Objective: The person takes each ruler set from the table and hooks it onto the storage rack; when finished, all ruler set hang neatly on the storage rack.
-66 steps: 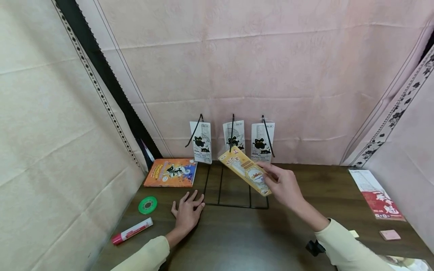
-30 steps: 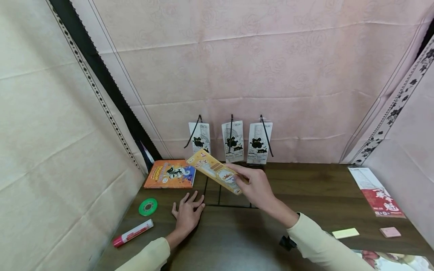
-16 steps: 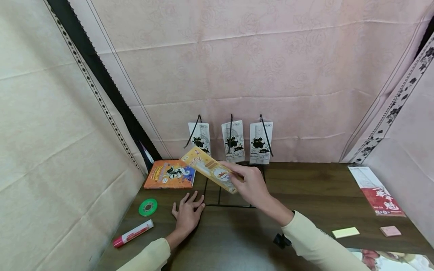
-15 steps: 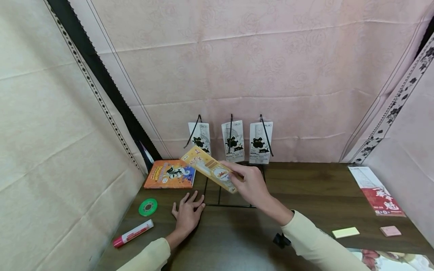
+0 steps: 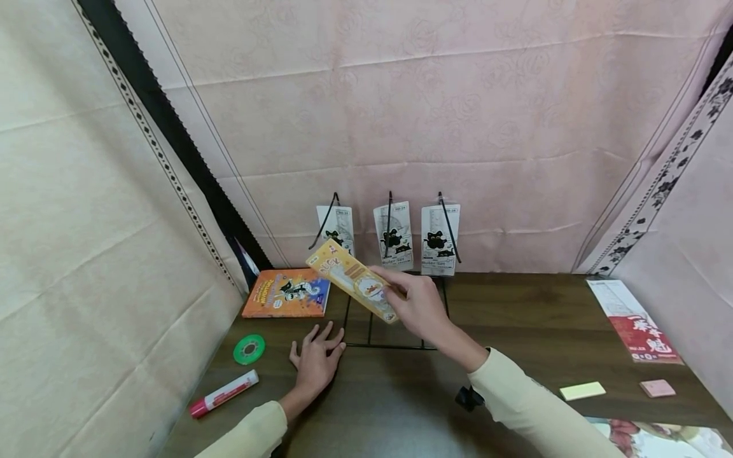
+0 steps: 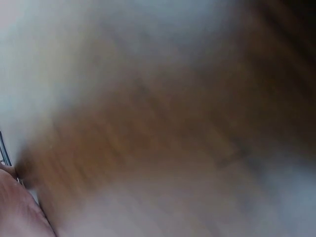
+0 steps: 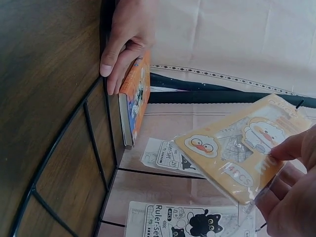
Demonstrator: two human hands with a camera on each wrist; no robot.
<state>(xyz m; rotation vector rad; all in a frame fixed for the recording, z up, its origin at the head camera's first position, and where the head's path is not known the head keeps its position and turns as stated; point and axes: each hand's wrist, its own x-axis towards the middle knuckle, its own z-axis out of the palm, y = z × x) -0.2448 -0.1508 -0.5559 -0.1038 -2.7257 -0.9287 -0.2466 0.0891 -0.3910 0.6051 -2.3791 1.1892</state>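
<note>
My right hand (image 5: 420,305) pinches a yellow ruler-set pack (image 5: 349,278) by its lower right end, between thumb and fingers. The pack slants, its far end close to the tip of the left hook (image 5: 324,222) of a black wire rack (image 5: 395,347). In the right wrist view a dark hook tip shows at the pack's (image 7: 202,148) upper end; whether it passes through the hole I cannot tell. White ruler-set packs with black cats, such as the middle pack (image 5: 392,235), hang on the three hooks. My left hand (image 5: 316,362) rests on the rack's front left corner, fingers spread.
An orange book (image 5: 286,294) lies left of the rack, with a green tape roll (image 5: 249,349) and a glue stick (image 5: 223,394) nearer. At right lie a red-and-white pack (image 5: 638,324), a yellow sticky-note pad (image 5: 582,390) and a pink pad (image 5: 657,388). The left wrist view is mostly blurred.
My right hand has carried the yellow pack leftward from the middle hook to the left hook, then slightly up. The left hand has stayed on the rack's corner.
</note>
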